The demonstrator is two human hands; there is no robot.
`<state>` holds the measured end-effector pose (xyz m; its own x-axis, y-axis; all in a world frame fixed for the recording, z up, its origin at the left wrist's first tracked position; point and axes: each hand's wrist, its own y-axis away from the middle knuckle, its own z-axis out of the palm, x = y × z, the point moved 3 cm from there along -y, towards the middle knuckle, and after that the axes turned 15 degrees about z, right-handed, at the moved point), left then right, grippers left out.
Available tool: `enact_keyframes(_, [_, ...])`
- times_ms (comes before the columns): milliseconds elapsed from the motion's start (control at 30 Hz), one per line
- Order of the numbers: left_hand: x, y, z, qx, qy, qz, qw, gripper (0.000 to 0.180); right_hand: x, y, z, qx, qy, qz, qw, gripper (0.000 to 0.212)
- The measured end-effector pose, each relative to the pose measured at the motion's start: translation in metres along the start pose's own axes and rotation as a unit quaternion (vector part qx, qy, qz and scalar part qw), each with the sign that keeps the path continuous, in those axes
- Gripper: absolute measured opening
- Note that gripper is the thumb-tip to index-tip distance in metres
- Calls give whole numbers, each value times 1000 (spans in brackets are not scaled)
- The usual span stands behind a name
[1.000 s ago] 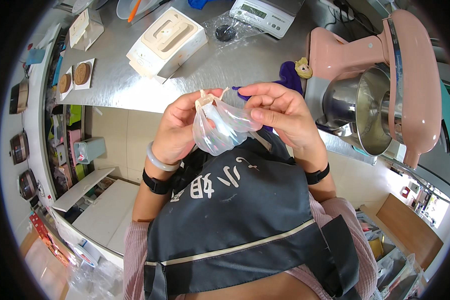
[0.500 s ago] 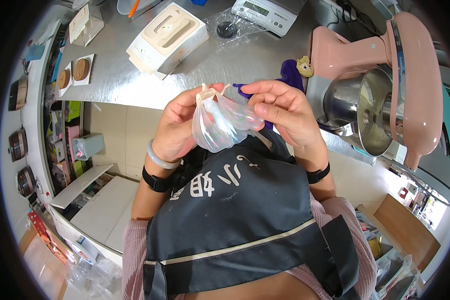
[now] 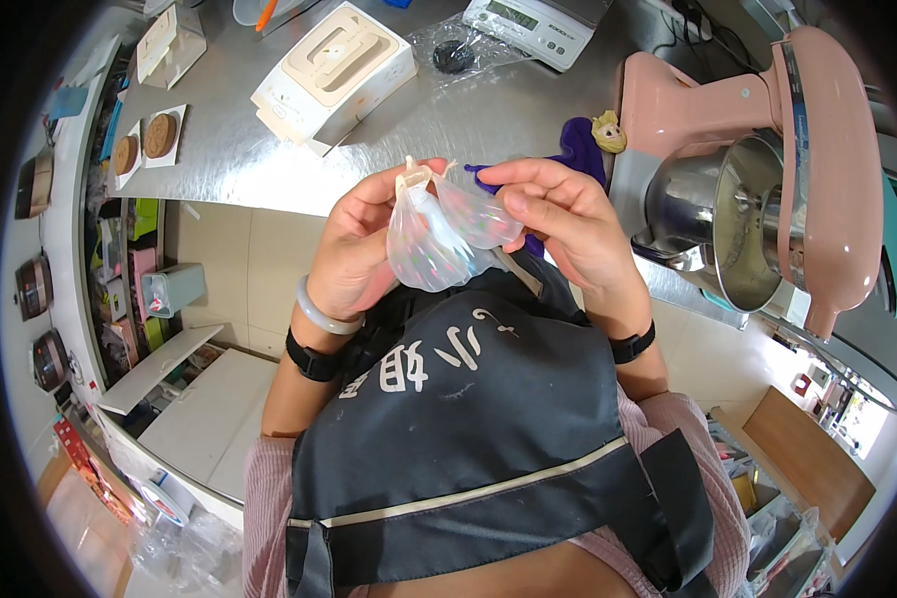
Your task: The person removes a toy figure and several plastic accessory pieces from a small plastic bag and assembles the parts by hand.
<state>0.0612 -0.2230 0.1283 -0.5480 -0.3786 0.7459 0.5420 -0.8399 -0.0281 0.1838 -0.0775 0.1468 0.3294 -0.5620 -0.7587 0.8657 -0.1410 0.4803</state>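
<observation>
A small translucent plastic bag (image 3: 437, 239) with coloured specks hangs in front of my apron, gathered at a cream-coloured top. Something pale blue shows through its film; its kind cannot be made out. My left hand (image 3: 359, 239) is closed on the gathered top, thumb and fingers pinching from the left. With curled fingers, my right hand (image 3: 563, 219) pinches the bag's right side, spreading it outward. Just behind the right fingertips, on the table edge, lies a purple cloth-like item (image 3: 580, 149) with a small yellow-haired figure head (image 3: 608, 132) beside it.
A pink stand mixer (image 3: 827, 179) with a steel bowl (image 3: 747, 224) stands at the right. On the steel table (image 3: 229, 130) are a white box (image 3: 334, 75), a digital scale (image 3: 538, 30), clear film (image 3: 448, 45) and two round brown biscuits (image 3: 159, 135) on cards. Shelves line the left.
Both hands keep their hold on the bag. Its body has lifted slightly, and its right side is drawn out a little differently.
</observation>
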Motion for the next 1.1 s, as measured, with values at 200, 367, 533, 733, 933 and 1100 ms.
enact_keyframes(200, [-1, 0, -2, 9, -2, 1, 1000, 49, -2, 0, 3, 7, 1, 13, 1000, 26])
enact_keyframes(367, [-1, -1, 0, 27, -21, 33, 999, 46, 7, -6, -4, 43, 19, -4, 999, 24])
enact_keyframes(533, [0, -4, 2, 30, -271, 157, 949, 45, 6, -11, -5, 179, 193, -165, 950, 22])
enact_keyframes(733, [9, -6, 16, 15, -421, 240, 875, 37, -2, -5, 14, 131, 242, -169, 947, 17])
enact_keyframes(933, [19, -3, 22, -35, -549, 326, 769, 36, -12, 2, 30, 198, 326, -290, 878, 21])
enact_keyframes(1100, [19, 6, 26, -42, -554, 424, 715, 38, -10, 7, 40, 265, 346, -401, 806, 26])
